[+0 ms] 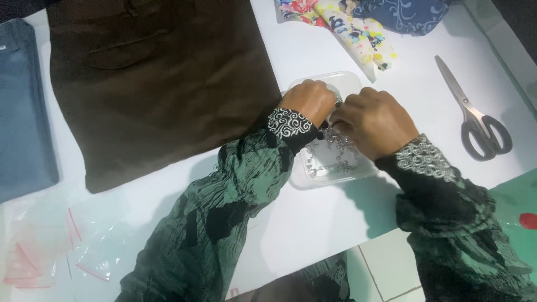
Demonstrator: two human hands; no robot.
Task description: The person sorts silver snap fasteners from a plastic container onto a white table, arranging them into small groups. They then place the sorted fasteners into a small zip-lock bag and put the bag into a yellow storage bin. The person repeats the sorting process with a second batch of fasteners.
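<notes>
**A:** Where are your hands just now?

**B:** Both are over the clear plastic container (313,173) in the middle of the white table (313,223). Your left hand (307,100) sits at its far-left corner, curled into a loose fist; what its fingers pinch, if anything, I cannot tell. Your right hand (375,123) is just beside it, knuckles up, fingers bent down into the container.

**A:** And what's inside?

**B:** Small silvery metal pieces (338,154), lying loose on the bottom. Your right fingers touch down among them, but whether they grip one is hidden under the hand.

**A:** What lies around you?

**B:** Left of the container, touching your left sleeve, is a folded dark brown garment (156,84), with blue denim (22,112) at the far left edge. Scissors (475,117) with grey handles lie shut to the right, well apart from your hand. Flowered cloth (347,25) is bunched at the far side, and clear zip bags (67,235) with red strips lie near left.
</notes>
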